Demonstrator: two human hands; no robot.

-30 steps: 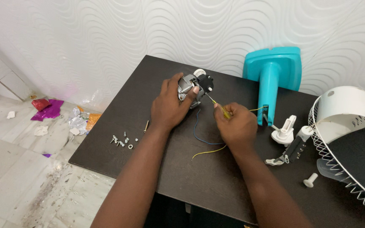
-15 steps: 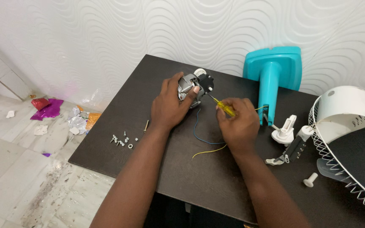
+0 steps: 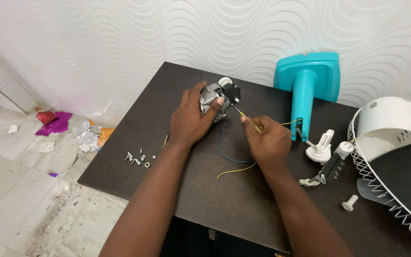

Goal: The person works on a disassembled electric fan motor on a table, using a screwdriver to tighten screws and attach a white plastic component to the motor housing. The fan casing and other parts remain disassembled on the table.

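Far left on the dark table point(image 3: 134, 143): a small scatter of screws and washers point(image 3: 139, 158), well apart from both hands, with one thin pin point(image 3: 166, 141) lying just beside the left wrist.

Left forearm coming up from the bottom edge, angled toward the wall, wrist straight. Left hand point(image 3: 190, 119) cupped over the grey metal fan motor point(image 3: 213, 97), fingers curled and clamped around its body, thumb pressed along the near side. Motor sitting near the back edge of the table, its black end piece turned toward the right hand.

Right forearm rising from the lower right, wrist bent slightly inward. Right hand point(image 3: 265, 143) closed, fingers pinched tight on the yellow handle of a small screwdriver point(image 3: 246, 118), shaft slanting up and left, tip just beside the motor's black end. Blue wire point(image 3: 224, 153) and yellow wire point(image 3: 236, 169) looping across the table between the two hands, running under the right palm.

Further right: teal fan stand point(image 3: 308, 83) lying on the table, white plastic fittings point(image 3: 320, 150), a white knob point(image 3: 349, 203), then a white wire fan guard point(image 3: 391, 200) with a white motor cover point(image 3: 396, 123) at the edge.

Against half a second ago: same grip on the motor, same pinch on the screwdriver; handle slightly lower and closer to the motor; wires unmoved.
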